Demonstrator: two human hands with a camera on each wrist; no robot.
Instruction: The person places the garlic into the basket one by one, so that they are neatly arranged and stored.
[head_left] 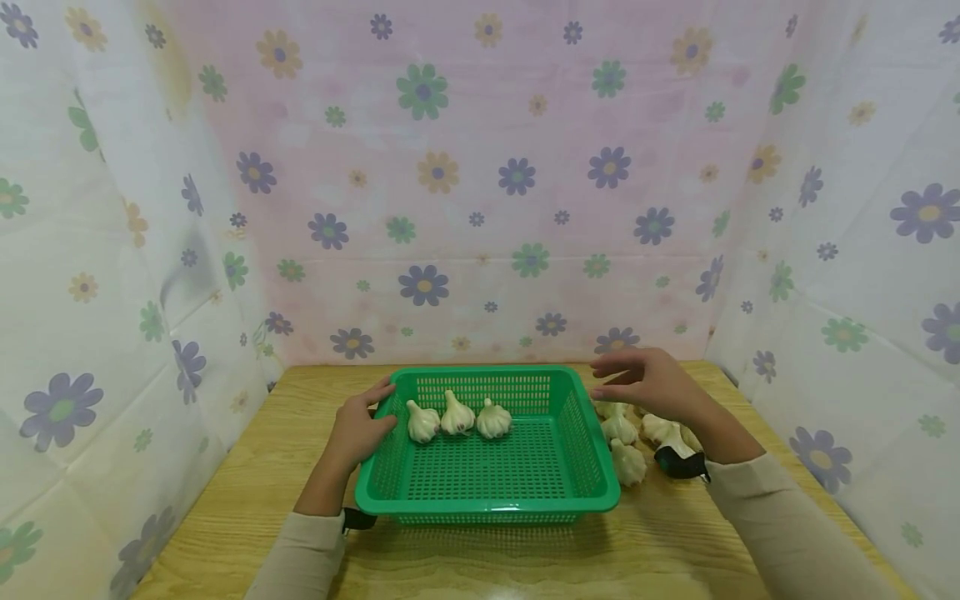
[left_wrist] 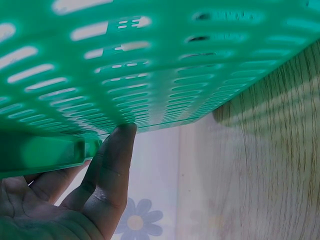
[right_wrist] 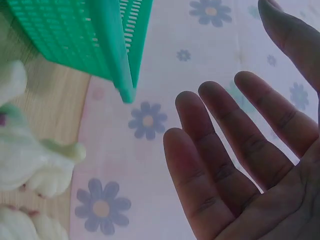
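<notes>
- Garlic bulbs (head_left: 457,414) lay in two groups, one inside the green basket (head_left: 487,506) and the other on the desk (head_left: 247,475) to its right.
- Three bulbs stood close together in a row in the basket, toward its back left part, with their stems pointing up; the mesh floor showed bare in front of them and to their right.
- Outside, the loose bulbs (head_left: 628,462) were gathered just beside the basket's right wall, partly hidden by an arm and a hand, so their number could not be told.
- The left hand (head_left: 362,427) gripped the left side of the basket, its thumb over the rim; in the left wrist view a fingertip touched the outer mesh wall.
- The right hand (head_left: 651,383) was wide open and held nothing; it hovered above the loose bulbs, its fingers reaching toward the right rim, with a gap between them and the basket in the right wrist view.
- Beige sleeves (head_left: 787,525) covered both forearms, and a black strap (head_left: 678,462) showed below the right wrist.
- A flowered cloth (head_left: 480,183) hung behind the desk and at both sides.
</notes>
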